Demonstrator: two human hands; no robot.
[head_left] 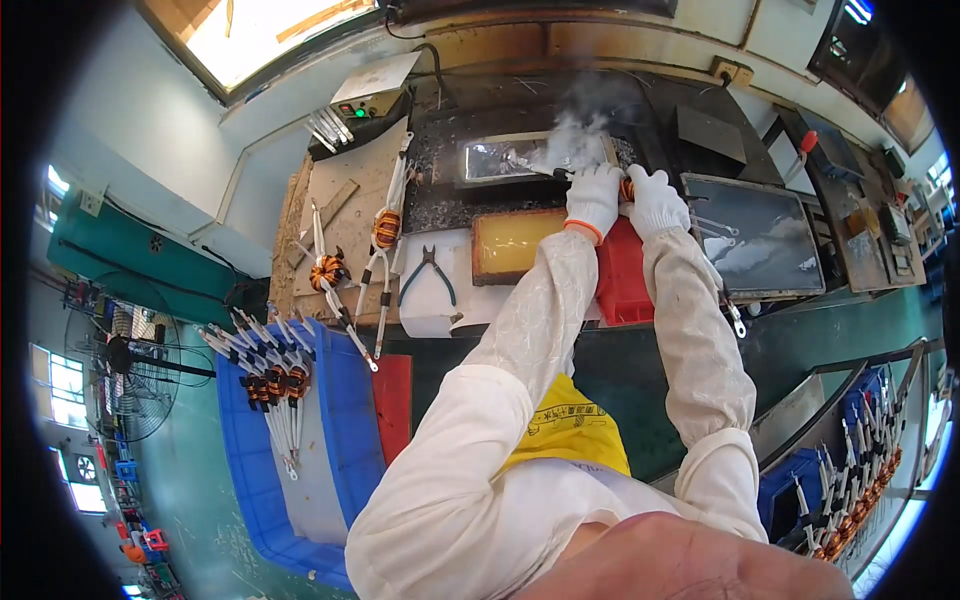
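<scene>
Both hands wear white gloves and reach forward over the bench. My left hand (593, 196) and my right hand (655, 201) together grip an orange wound coil (627, 189) between them. The coil's long leads point left into a shiny pot of molten solder (495, 160), and white smoke (580, 130) rises there. A yellow tray of liquid (510, 245) lies just below my left hand. A red box (622, 275) sits under my wrists.
Blue-handled pliers (428, 272) lie on a white block left of the yellow tray. Two coils with long leads (330, 270) rest on a wooden board. Blue crates (285, 400) at the left and at the lower right (850, 470) hold several coils. A dark metal tray (760, 235) sits right.
</scene>
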